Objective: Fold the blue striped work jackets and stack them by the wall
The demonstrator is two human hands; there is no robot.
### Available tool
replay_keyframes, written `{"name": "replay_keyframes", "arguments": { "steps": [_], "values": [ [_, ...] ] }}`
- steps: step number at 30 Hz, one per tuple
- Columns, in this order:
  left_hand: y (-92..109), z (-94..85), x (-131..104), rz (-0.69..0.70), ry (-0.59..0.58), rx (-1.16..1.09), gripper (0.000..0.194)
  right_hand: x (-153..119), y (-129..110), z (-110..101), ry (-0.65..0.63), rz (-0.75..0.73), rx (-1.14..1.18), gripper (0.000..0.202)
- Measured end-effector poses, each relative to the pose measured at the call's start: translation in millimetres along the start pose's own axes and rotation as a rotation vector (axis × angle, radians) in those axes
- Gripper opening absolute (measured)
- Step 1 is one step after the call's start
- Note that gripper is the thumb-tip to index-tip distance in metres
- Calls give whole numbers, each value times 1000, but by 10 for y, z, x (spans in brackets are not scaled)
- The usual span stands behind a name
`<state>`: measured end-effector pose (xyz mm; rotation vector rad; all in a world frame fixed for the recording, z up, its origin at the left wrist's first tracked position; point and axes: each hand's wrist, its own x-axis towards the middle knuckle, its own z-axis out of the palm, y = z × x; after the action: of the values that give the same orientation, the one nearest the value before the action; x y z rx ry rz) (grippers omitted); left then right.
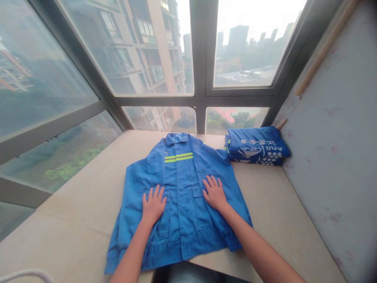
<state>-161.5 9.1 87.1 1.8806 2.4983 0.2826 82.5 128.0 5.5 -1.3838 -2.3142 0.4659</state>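
A blue work jacket (187,212) lies front side up, its collar toward the window and a yellow-green striped band across the chest. Both sleeves are laid down along its sides. My left hand (154,205) rests flat with fingers spread on the jacket's left part, beside a pocket. On the right part, my right hand (215,192) also lies flat, fingers apart, near the other pocket flap. Neither hand grips the cloth. Folded blue garments with white printing (255,145) are stacked at the back right, touching the jacket's shoulder area.
The pale tabletop (273,220) runs up to large windows with grey frames (200,59). A patterned wall (335,157) borders it on the right, with a wooden stick (326,47) against it. A white curved cable (26,272) shows at the bottom left.
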Motion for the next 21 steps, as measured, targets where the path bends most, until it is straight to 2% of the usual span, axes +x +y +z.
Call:
{"name": "replay_keyframes", "arguments": {
  "steps": [4, 6, 9, 12, 15, 18, 21],
  "values": [
    [309, 21, -21, 61, -3, -30, 34, -2, 83, -151, 57, 50, 39, 37],
    [603, 121, -165, 143, -27, -112, 30, -107, 243, -255, 90, 76, 49, 35],
    [1199, 307, -489, 324, -115, -454, 31, -437, 608, -386, 209, 237, 169, 40],
    [1809, 436, -729, 276, -282, -656, 32, -890, 971, -422, 271, 514, 434, 52],
    [2236, 466, -732, 167, -464, -515, 36, -1255, 1153, -388, 207, 656, 630, 52],
    [2413, 426, -583, 130, -526, -370, 48, -1412, 1101, -388, 170, 718, 889, 46],
    [2393, 373, -459, 111, -561, -401, 56, -1421, 891, -484, 72, 744, 1254, 44]
  ]
}}
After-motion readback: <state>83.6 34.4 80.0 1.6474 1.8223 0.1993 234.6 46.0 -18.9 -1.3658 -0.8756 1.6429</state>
